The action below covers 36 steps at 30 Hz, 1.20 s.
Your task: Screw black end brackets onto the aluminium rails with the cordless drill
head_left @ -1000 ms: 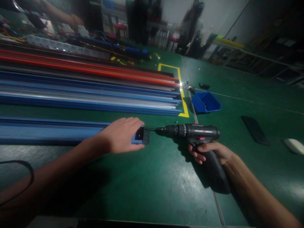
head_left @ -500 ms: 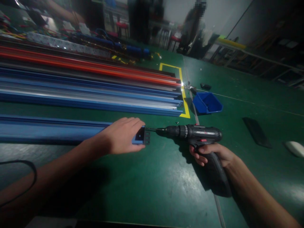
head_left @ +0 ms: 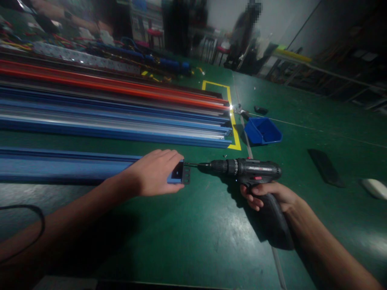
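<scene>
My left hand (head_left: 159, 172) is wrapped over the right end of a long blue metal profile (head_left: 69, 165) lying on the green table. A black end cap (head_left: 186, 176) sits at that end, just past my fingers. In my right hand (head_left: 269, 195) is a black cordless drill (head_left: 256, 170), my fingers around its grip near the trigger. Its long bit (head_left: 193, 164) points left and meets the upper part of the end cap. A small light glows below the drill's body. The screw, if any, at the bit's tip is too small to make out.
Several blue profiles (head_left: 121, 125) and orange-red ones (head_left: 127, 82) lie behind, ending near yellow tape (head_left: 236, 137). A blue bin (head_left: 263, 131), a small screw (head_left: 225, 156), a dark flat object (head_left: 325, 167) and a white object (head_left: 375, 188) lie rightward. Another person's arm (head_left: 75, 18) reaches over wires.
A small light has come on below the drill's body. Both hands, the drill and the profile stay nearly in place; the view shifts slightly. The other person's arm at the back has moved.
</scene>
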Tool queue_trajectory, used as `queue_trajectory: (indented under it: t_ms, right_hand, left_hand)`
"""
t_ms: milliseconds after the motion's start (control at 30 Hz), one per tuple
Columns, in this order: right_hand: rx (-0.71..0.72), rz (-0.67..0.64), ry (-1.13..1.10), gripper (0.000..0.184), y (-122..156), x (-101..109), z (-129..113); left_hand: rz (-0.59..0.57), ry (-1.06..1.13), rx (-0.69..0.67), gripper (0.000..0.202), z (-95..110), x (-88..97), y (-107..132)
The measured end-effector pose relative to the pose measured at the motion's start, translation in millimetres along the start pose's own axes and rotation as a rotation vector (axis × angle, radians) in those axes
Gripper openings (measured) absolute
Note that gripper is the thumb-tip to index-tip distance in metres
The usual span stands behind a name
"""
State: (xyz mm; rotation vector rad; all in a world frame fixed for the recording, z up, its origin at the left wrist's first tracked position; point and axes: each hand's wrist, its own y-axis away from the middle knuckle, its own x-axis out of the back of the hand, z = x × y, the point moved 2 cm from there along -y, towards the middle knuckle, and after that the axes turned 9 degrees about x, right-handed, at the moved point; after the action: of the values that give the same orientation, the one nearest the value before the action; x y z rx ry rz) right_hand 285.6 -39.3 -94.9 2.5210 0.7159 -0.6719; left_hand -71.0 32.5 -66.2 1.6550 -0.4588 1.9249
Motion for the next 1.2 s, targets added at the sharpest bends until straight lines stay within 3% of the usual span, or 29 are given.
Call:
queue_trajectory:
  t_ms: [733, 1200]
  right_hand:
    - [-0.029, 0.014, -0.016, 0.020, 0.6, 1.9, 0.5]
    - [0.004, -0.046, -0.015, 0.022, -0.6, -0.3, -0.2]
  left_hand:
    - [-0.012, 0.007, 0.017, 0.058, 1.0, 1.6, 0.4]
    - [-0.001, 0.025, 0.001, 0.060, 0.0, 0.6, 0.6]
